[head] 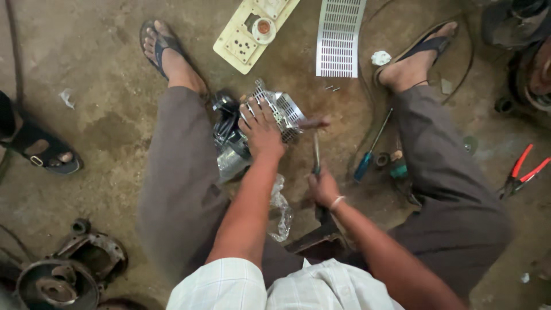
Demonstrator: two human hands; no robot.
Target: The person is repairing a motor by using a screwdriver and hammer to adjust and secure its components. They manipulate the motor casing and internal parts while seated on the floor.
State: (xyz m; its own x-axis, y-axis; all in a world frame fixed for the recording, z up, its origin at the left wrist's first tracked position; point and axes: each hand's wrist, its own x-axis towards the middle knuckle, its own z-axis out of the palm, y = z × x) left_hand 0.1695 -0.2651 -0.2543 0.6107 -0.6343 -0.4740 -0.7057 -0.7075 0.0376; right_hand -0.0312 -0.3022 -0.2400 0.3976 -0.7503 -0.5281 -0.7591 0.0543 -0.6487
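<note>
The person squats with knees spread wide, feet in sandals. The left hand reaches forward, palm down, fingers spread flat. The right hand sits closer to the body, fist closed, a band on its wrist. Both forearms are bare.

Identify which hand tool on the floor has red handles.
The pliers lying at the far right. The screwdriver on the floor has a blue handle, and the tool in the right hand shows no red.
</note>
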